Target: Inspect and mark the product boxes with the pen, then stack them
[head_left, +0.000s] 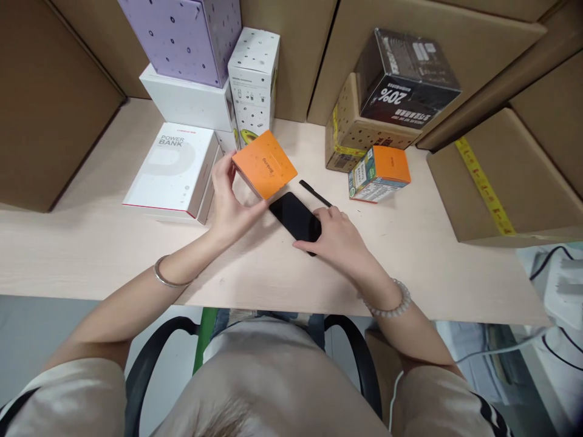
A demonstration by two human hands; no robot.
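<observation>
My left hand [230, 203] grips a small orange box [265, 164] by two of its sides, thumb at the near corner and fingers on the left. The box is tilted, its orange face with dark lettering turned up. Just right of it, a black smartphone [295, 217] lies with its dark screen up. My right hand [339, 237] has its thumb and fingers around the phone's near right end. Beyond my right fingers a black pen [315, 193] rests on the light wooden table [255, 273].
At the left lies a white power bank box [170, 170], with a purple box [177, 39] stacked on a white one behind. A tall white box [255, 79] stands beside them. On the right are a black box [405, 79] on a cardboard box [344, 130], an orange-topped box [380, 173] and a large carton [514, 182].
</observation>
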